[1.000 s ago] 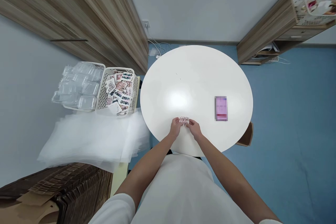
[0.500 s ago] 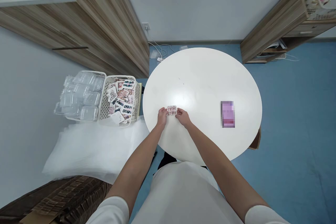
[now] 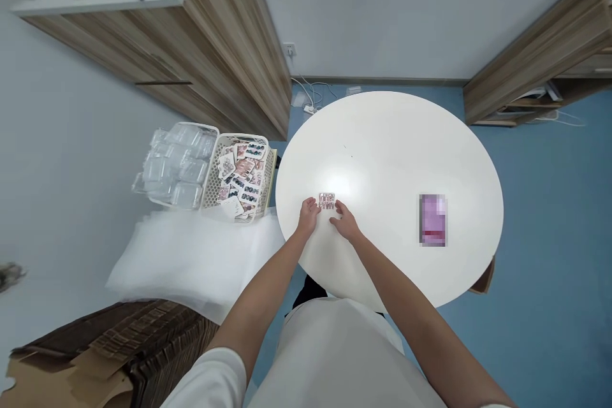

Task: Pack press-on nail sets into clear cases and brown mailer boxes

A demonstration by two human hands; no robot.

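A small card of press-on nails [image 3: 327, 201], with pinkish glittery nails in two rows, lies on the white oval table [image 3: 382, 140]. Just left of the card is my left hand [image 3: 308, 214], its fingers apart and their tips close to the card's left edge; whether they touch it I cannot tell. My right hand [image 3: 346, 222] is at the other side, thumb and fingers spread, with the fingertips near the card's right edge. Neither hand grips anything.
Left of the table, a white basket [image 3: 210, 185] holds many nail cards, beside clear plastic boxes [image 3: 174, 162]. White translucent sheets [image 3: 191, 255] lie in front, above flattened cardboard [image 3: 157, 344]. A blurred purple item [image 3: 433, 220] rests on the table's right. Wooden cabinets [image 3: 239, 44] stand behind.
My fingers have come off the card's edges and spread; the card stays on the table. The view has turned left, so the whole scene sits further right.
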